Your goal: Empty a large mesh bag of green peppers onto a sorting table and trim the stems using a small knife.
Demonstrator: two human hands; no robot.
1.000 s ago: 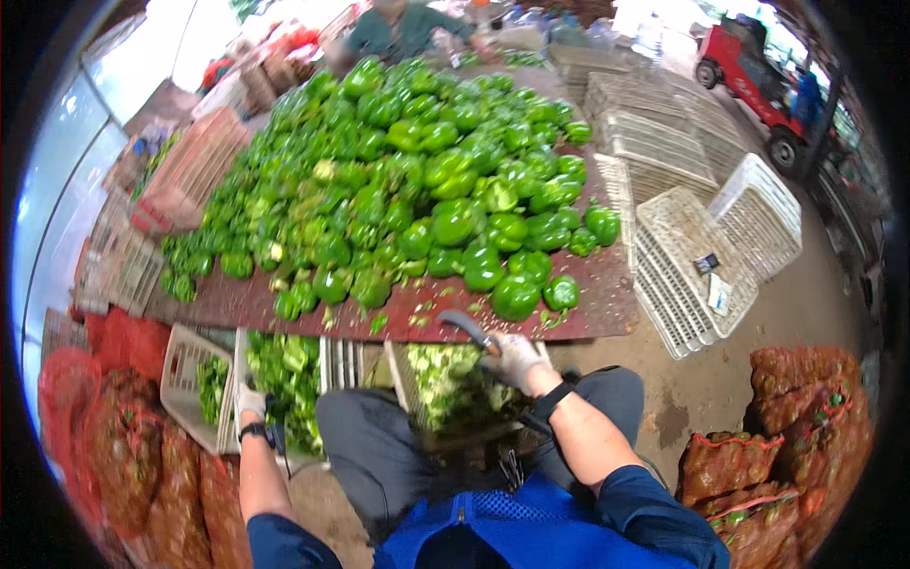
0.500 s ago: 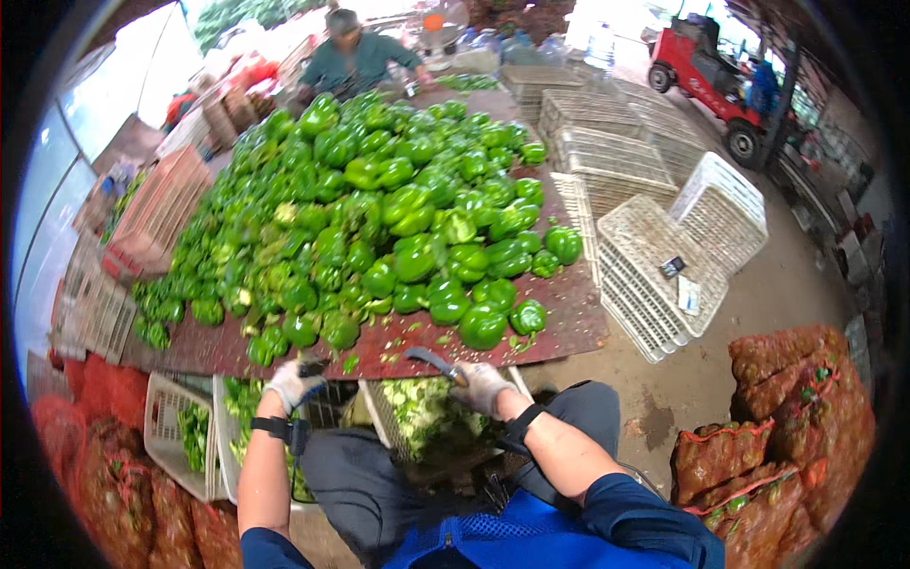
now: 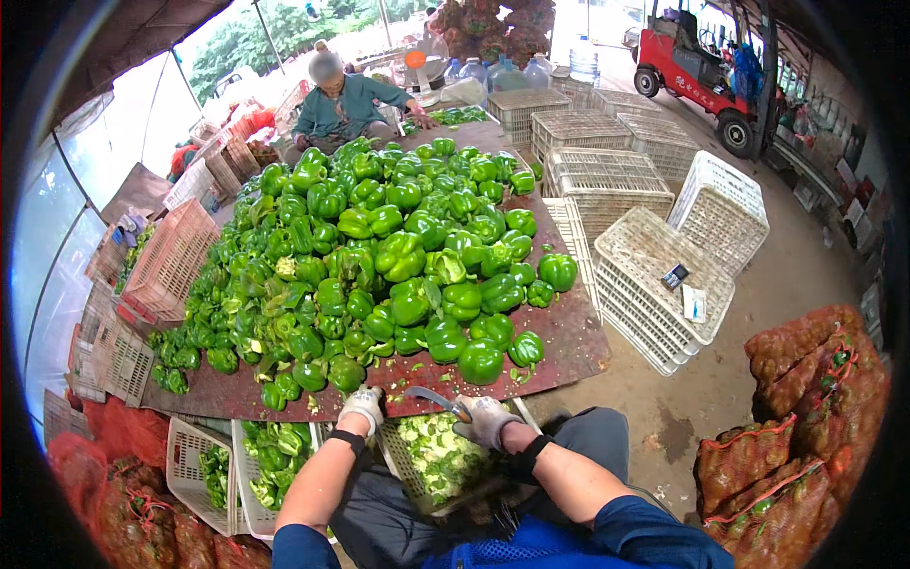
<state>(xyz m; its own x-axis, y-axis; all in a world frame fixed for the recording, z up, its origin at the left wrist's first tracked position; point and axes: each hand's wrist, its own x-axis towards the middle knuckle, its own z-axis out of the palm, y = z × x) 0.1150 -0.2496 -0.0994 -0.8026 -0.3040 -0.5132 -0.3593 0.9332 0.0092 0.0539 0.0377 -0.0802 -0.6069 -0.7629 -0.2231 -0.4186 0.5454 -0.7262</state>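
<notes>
My right hand (image 3: 485, 419), in a pale work glove, is closed around the handle of a curved knife (image 3: 431, 394). Its blade points left, just over the near table edge. To the left, my gloved left hand (image 3: 363, 408) is at the same edge with its fingers curled; a small dark bit shows at the fingertips, too small to name. Beyond both hands, a large heap of green bell peppers (image 3: 398, 256) covers much of the dark red table (image 3: 569, 351). Below my hands, between my knees, a crate (image 3: 409, 471) holds pale green and white trimmings (image 3: 444, 450).
Crates of green peppers (image 3: 277, 455) stand at lower left beside red mesh sacks (image 3: 142, 512). More filled sacks (image 3: 806, 408) lie at right. Stacked plastic crates (image 3: 664, 275) line the table's right side. A person (image 3: 346, 109) sits at the far end; a red forklift (image 3: 697, 81) stands behind right.
My left hand has moved right, closer to the knife. The view has tilted up, so the table and both hands appear lower. The knife stays in my right hand.
</notes>
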